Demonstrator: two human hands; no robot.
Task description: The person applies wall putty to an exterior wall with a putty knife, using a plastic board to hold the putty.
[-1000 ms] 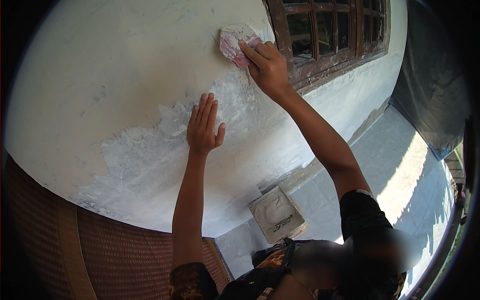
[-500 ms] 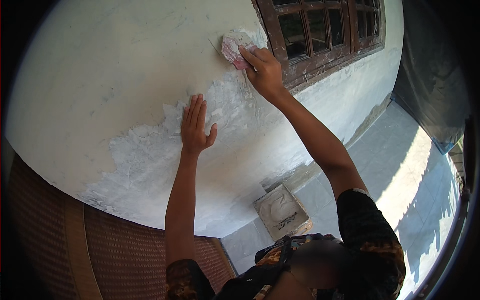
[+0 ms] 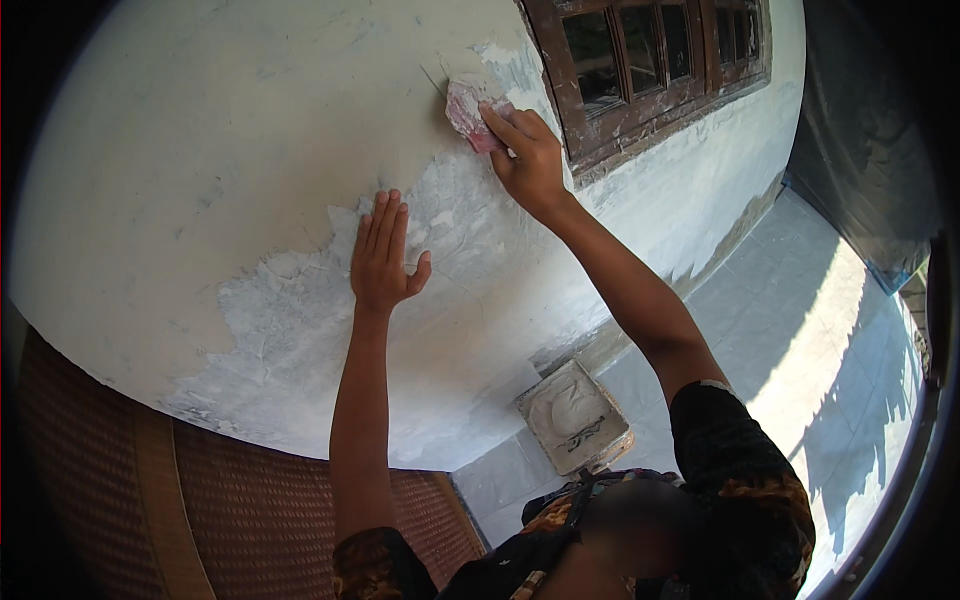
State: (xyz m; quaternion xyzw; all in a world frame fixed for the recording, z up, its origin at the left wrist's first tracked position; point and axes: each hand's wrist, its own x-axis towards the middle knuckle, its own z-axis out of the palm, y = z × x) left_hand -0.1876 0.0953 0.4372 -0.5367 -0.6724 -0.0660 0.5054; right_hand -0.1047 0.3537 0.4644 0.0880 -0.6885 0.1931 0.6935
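Observation:
My right hand [image 3: 532, 160] grips a pinkish putty spreader [image 3: 475, 115] smeared with pale putty, fingers on its face. A thin straight edge shows at the tool's upper left, against the wall beside the window. Lower and to the left, my left hand [image 3: 384, 258] lies flat on the wall with its thumb held out, holding nothing. The wall [image 3: 200, 130] is coated smooth cream above and to the left. Around and below my hands it has a rougher grey-white patch [image 3: 290, 310] with a ragged border.
A brown wooden window frame [image 3: 640, 118] with dark panes is at upper right. On the grey tiled floor [image 3: 740, 300] stands a rectangular tub [image 3: 575, 415] of pale putty. Brown woven panels [image 3: 250, 490] stand at lower left, and a dark sheet [image 3: 870, 140] hangs at right.
My right hand and the spreader have moved slightly down the wall. My left hand stays flat, shifted a little left in view. The tub and window appear slightly farther right.

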